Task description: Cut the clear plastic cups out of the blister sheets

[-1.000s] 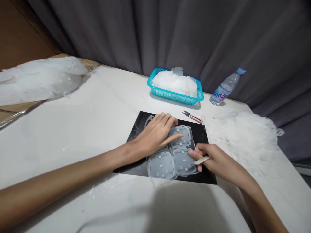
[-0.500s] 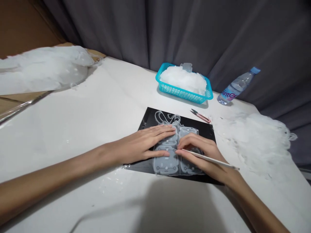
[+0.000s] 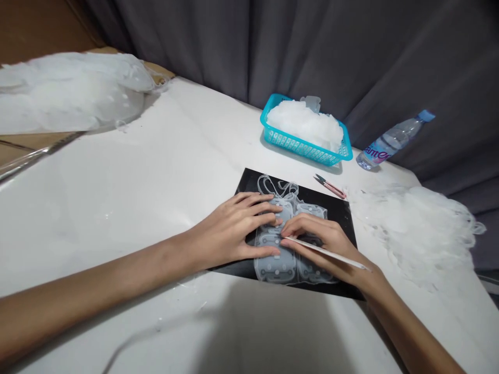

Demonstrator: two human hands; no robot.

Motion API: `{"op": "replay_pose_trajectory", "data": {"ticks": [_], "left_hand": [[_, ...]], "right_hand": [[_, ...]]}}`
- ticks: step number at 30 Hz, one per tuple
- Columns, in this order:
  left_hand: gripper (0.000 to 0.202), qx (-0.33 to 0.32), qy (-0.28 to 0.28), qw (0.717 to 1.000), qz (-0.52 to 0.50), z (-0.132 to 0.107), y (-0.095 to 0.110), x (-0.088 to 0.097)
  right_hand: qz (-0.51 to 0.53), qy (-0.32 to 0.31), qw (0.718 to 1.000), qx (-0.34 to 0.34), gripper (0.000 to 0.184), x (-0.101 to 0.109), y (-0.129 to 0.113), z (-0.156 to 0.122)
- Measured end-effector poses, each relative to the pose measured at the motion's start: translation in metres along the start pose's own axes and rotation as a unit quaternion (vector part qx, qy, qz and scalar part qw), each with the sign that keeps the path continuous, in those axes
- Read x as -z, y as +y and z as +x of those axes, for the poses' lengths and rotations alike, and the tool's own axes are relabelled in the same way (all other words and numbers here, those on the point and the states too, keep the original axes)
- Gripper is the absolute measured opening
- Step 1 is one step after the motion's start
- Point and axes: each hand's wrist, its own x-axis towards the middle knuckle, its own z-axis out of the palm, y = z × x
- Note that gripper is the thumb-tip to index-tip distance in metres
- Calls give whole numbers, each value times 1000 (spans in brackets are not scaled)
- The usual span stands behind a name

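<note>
A sheet of translucent, rounded-square moulded pieces [image 3: 276,262], joined together with thin loops of trim at its top, lies on a black mat [image 3: 249,182]. My left hand [image 3: 249,223] rests on the sheet's left side with its fingers spread. In my right hand [image 3: 323,239] is a thin white stick-like tool [image 3: 331,253], pinched between thumb and fingers. Its tip meets the sheet near the seam between the pieces, though my fingertips partly hide that spot. What kind of tool it is I cannot make out.
Behind the mat stands a turquoise basket [image 3: 304,149] heaped with white translucent pieces. Pink-handled thread snips [image 3: 330,186] lie by the mat's far edge. A water bottle [image 3: 393,140] is at the back right, a pile of clear scraps [image 3: 424,228] at right, a bulky white bundle [image 3: 74,93] at left.
The view has shifted slightly, so most things sit further right. My left fingers have spread and bent more on the sheet. The tool in my right hand has moved a little along the seam.
</note>
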Motion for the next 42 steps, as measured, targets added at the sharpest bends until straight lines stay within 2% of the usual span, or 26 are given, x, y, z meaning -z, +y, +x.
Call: {"op": "replay_pose_trajectory", "data": {"ticks": [7,13,18,23,28,31,34,36,39,40,42], "left_hand": [[51,5,7,1000,5,0,3,1],[54,-3,24,999,27,-3,2,-2],[58,13,14,999,38,-3,4,-1],[62,24,-1,999,38,-3,5,-1],[62,25,1,999,32,-4,2,-3],[63,27,3,999,20,-4,1,-4],[66,36,-6,999,5,-3,1,-4],[67,40,-18,999,-6,-3,2,-4],[83,62,-46,997,-17,-3,2,-5],[90,69,-59,996,-18,-2,2,-5],[101,78,-83,993,-17,-2,1,-6]], "right_hand": [[-23,-18,999,11,10,-1,-1,2],[-105,-36,991,71,14,3,-2,-3],[-74,-8,997,35,9,5,1,-11],[-90,8,993,77,8,-1,5,-10],[-157,18,975,156,9,-5,13,-3],[-245,36,949,193,14,-10,19,-1],[-331,42,918,212,23,-16,23,-4],[-349,29,914,204,29,-18,23,-6],[-327,17,927,183,30,-15,23,-2],[-315,31,932,176,28,-11,24,2],[-295,100,938,154,26,0,28,11]]}}
